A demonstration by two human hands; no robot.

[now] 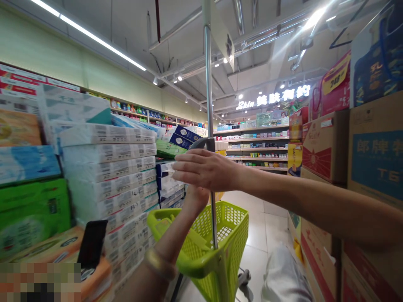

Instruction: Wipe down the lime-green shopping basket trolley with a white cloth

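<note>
The green cart (244, 228) stands near, in the middle of the aisle, its basket open at the top. Its walls are lattice, pale floor shows through them, and a green panel slants inside on the left. A metal pole (208, 79) rises at its near end, with a grey clamp (210, 144) partway up.

The right hand (208, 170) reaches in front of the pole just below the clamp, fingers straight, together and uncurled; whether the palm touches is hidden. The left hand (199, 200) is behind it at the pole; its fingers are covered, so I cannot tell whether it grasps anything.

Near left, wrapped white packs (126, 167) are stacked high beside a green pack (34, 214); a black phone (92, 243) is in front of an orange pack (53, 245). Navy boxes (185, 136) lie farther on.

Near right, closed cartons (327, 144) are piled, contents hidden, with a red bag (335, 94) on top. Far shelves (256, 136) hold rows of small packages.
</note>
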